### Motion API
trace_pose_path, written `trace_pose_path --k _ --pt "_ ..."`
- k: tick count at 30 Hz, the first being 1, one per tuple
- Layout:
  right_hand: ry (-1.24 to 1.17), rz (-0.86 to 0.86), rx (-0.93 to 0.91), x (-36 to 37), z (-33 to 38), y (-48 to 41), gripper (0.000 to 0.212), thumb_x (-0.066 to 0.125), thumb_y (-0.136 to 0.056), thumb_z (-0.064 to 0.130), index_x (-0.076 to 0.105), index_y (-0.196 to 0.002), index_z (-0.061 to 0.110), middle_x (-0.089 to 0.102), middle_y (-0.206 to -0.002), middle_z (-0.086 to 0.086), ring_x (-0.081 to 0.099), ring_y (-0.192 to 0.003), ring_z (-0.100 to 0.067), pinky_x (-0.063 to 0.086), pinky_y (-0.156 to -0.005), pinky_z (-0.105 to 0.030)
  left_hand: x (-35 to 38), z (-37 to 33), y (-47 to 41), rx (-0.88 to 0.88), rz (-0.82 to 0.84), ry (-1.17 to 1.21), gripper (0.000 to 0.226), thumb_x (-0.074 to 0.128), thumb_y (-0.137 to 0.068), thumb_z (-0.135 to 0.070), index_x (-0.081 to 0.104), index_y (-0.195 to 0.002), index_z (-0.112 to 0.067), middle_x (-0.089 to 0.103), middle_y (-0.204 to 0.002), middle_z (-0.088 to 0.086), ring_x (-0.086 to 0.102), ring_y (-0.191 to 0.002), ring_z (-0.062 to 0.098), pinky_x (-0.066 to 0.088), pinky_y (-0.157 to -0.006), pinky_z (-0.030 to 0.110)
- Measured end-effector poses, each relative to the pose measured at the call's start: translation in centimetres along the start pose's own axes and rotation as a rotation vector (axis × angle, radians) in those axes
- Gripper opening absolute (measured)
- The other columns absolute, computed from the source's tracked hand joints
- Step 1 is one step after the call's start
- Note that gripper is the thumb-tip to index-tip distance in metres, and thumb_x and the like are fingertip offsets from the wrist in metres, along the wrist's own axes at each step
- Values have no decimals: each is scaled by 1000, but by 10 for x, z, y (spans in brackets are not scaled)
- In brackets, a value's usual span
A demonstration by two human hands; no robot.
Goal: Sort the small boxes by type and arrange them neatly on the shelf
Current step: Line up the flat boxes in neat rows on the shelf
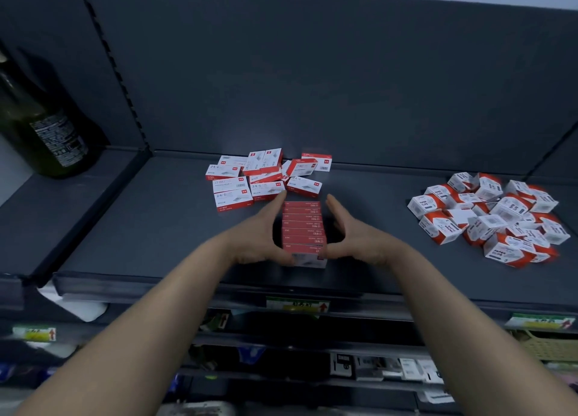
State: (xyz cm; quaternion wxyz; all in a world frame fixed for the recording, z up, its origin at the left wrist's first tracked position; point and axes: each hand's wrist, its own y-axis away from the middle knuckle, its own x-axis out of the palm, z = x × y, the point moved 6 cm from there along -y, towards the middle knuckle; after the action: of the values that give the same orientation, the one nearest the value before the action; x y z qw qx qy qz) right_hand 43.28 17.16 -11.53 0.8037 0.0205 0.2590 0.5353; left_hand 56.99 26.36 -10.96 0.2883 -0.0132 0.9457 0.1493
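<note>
There is a single view, from a camera worn on the head. It stands close before the shelf (150, 228) and looks forward and down to the far back panel (312, 71). The lower shelves (281, 368) at the near edge are blurred, perhaps by the wide lens.

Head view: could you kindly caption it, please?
Left hand and right hand flank a row of red boxes on the shelf.
</note>
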Motion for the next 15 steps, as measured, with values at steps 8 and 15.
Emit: trace_pose_path --k 8,15 --pt "77 -30 -12 5 3 -4 116 90 -49 39 21 -142 38 43 -135 14 41 -128 -4 33 -114 -37 -8 10 5 -3 -22 -118 116 87 -62 -26 9 -148 -33 31 -144 -7 36 -125 10 34 -105 29" --pt "68 -21 -26 34 14 -2 101 91 -59 28 25 -136 35 45 -131 14 42 -124 -2 36 -110 -31 -19 30 35 -43 -26 -134 114 88 -57 -33 14 -143 -42 39 -135 -13 43 -120 9 40 -103 30"
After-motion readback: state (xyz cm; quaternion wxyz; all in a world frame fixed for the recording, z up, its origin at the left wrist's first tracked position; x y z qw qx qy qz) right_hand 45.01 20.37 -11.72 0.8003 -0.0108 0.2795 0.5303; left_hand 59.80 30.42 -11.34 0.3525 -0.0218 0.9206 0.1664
